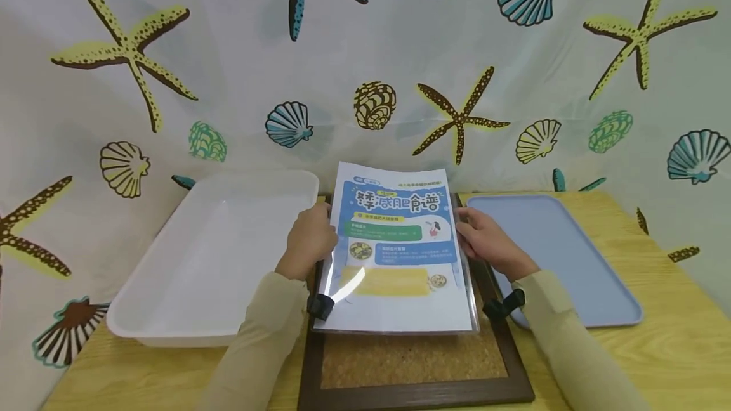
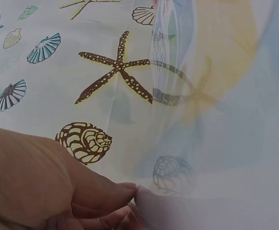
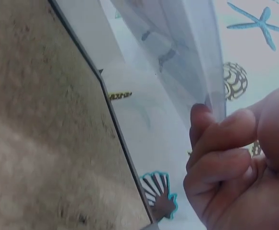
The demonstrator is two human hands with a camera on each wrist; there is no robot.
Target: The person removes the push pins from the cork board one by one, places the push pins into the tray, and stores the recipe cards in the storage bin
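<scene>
A printed sheet [image 1: 394,309] with Chinese lettering and colored blocks sits in a clear plastic sleeve [image 1: 475,316], tilted up above a cork board [image 1: 414,360] in a dark brown frame. My left hand [image 1: 311,240] pinches the left edge between thumb and fingers; the left wrist view shows this hand [image 2: 43,177] at the sheet's edge. The right edge is pinched by my right hand [image 1: 493,243]. In the right wrist view, the curled fingers of that hand [image 3: 230,158] hold the translucent edge, apart from the cork surface [image 3: 58,143].
A deep white tray [image 1: 128,322] stands left of the board, and a shallow blue tray [image 1: 571,252] lies to its right, partly behind the right forearm. Under them is a wood-grain table [image 1: 674,347]. A cloth [image 1: 365,49] printed with shells and starfish hangs behind.
</scene>
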